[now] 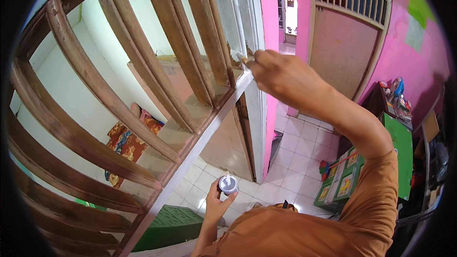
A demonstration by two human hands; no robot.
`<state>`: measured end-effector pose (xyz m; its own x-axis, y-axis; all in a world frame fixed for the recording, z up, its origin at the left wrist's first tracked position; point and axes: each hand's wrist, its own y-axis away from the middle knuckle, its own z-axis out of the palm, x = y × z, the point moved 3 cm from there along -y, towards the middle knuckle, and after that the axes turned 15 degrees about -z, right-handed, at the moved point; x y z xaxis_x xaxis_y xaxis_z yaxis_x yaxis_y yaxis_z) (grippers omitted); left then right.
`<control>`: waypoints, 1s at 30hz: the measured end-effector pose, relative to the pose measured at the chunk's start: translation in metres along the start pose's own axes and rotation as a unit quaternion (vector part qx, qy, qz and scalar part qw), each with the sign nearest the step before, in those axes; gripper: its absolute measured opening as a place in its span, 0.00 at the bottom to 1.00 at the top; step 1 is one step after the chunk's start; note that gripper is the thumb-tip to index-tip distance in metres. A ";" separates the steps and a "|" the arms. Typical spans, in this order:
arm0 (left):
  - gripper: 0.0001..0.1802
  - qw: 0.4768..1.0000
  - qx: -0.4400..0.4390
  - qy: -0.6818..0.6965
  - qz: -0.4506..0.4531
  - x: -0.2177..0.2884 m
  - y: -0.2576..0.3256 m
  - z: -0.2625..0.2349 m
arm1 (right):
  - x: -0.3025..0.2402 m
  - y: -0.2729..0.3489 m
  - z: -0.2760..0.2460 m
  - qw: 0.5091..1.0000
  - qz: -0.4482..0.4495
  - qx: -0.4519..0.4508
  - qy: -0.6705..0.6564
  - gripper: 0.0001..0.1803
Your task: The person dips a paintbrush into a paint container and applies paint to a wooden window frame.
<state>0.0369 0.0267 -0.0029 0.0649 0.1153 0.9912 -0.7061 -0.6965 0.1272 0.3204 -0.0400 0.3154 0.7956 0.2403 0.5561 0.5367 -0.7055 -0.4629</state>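
Two things were gripped: a can (231,193) of white paint (227,181), mouth up in the near left hand (217,204), presumably against spills, and a brush (244,60), pinched in the right hand (272,71) by the far pale post (259,128).

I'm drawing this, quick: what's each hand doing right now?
Left hand: closed around a small open can.
Right hand: closed on a small brush.
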 end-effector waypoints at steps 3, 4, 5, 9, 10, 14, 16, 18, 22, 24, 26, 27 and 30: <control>0.36 1.000 0.001 -0.009 -0.007 -0.002 0.001 -0.002 | 0.008 0.003 -0.022 0.996 0.042 0.069 -0.043 0.13; 0.36 1.000 0.003 -0.012 -0.005 -0.003 0.000 -0.003 | 0.011 0.006 -0.027 0.993 0.060 0.085 -0.061 0.14; 0.36 1.000 0.005 -0.014 -0.003 -0.004 0.000 -0.004 | 0.013 0.010 -0.027 0.989 0.061 0.129 -0.050 0.13; 0.36 1.000 0.005 -0.001 -0.009 -0.001 0.000 -0.002 | 0.015 0.018 -0.027 0.985 0.092 0.132 -0.064 0.09; 0.36 1.000 0.003 -0.005 -0.008 0.000 0.000 -0.002 | 0.014 0.020 -0.025 0.985 0.092 0.133 -0.063 0.09; 0.36 1.000 -0.006 -0.006 -0.014 0.002 -0.002 0.000 | 0.011 0.019 -0.005 0.958 0.155 0.193 -0.146 0.08; 0.35 1.000 -0.006 -0.006 -0.011 0.000 -0.003 0.000 | 0.007 0.018 0.008 0.942 0.183 0.217 -0.181 0.09; 0.35 1.000 -0.005 -0.007 -0.008 0.000 -0.003 0.001 | 0.004 0.018 0.020 0.943 0.175 0.232 -0.163 0.11; 0.36 1.000 -0.003 -0.009 -0.009 -0.003 -0.001 0.001 | -0.002 0.013 0.029 0.959 0.225 0.138 -0.105 0.09; 0.36 1.000 0.001 -0.014 -0.008 -0.004 0.000 -0.001 | -0.004 0.005 0.026 0.960 0.222 0.149 -0.082 0.09; 0.36 1.000 0.010 -0.012 -0.019 -0.005 0.001 -0.002 | -0.007 0.000 0.021 0.961 0.220 0.159 -0.059 0.09; 0.36 1.000 0.012 -0.011 -0.019 -0.004 0.002 -0.002 | -0.009 -0.002 0.016 0.958 0.212 0.187 -0.050 0.09; 0.36 1.000 0.020 -0.004 -0.010 -0.002 0.003 -0.001 | -0.017 0.001 0.020 0.957 0.202 0.203 -0.046 0.09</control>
<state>0.0339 0.0256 -0.0048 0.0855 0.1242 0.9886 -0.6760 -0.7216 0.1491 0.3133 -0.0316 0.2919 0.9726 0.0728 0.2208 0.2300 -0.4396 -0.8683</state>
